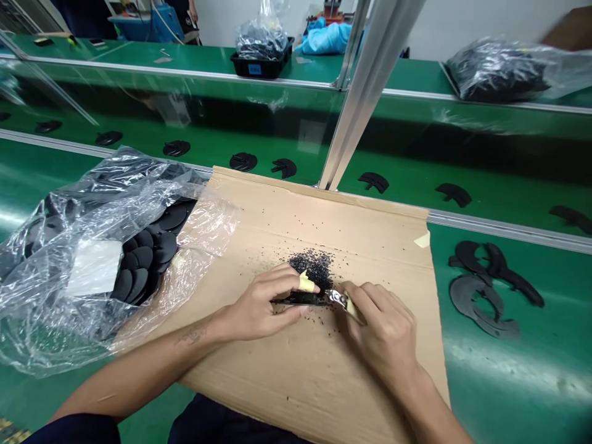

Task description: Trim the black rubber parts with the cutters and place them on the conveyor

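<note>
Between the thumb and fingers of my left hand (268,302) is a thin black plastic part (303,298), seen nearly edge-on. Yellow tape wraps one finger of that hand. My right hand (383,320) is closed around a pair of nippers (337,298), whose metal jaws meet the right end of the black part. Whether the jaws are fully closed is too small to tell. Just beyond both hands lies a pile of small black clippings (314,266), scattered over a cardboard sheet (259,370).
A clear plastic bag (152,179) with black disc-shaped parts (139,265) spills onto the cardboard's left side. Curved black parts (481,302) lie at the right. Behind a metal post (365,92), black parts (243,161) sit in a row. A black bin (263,65) stands farther back.
</note>
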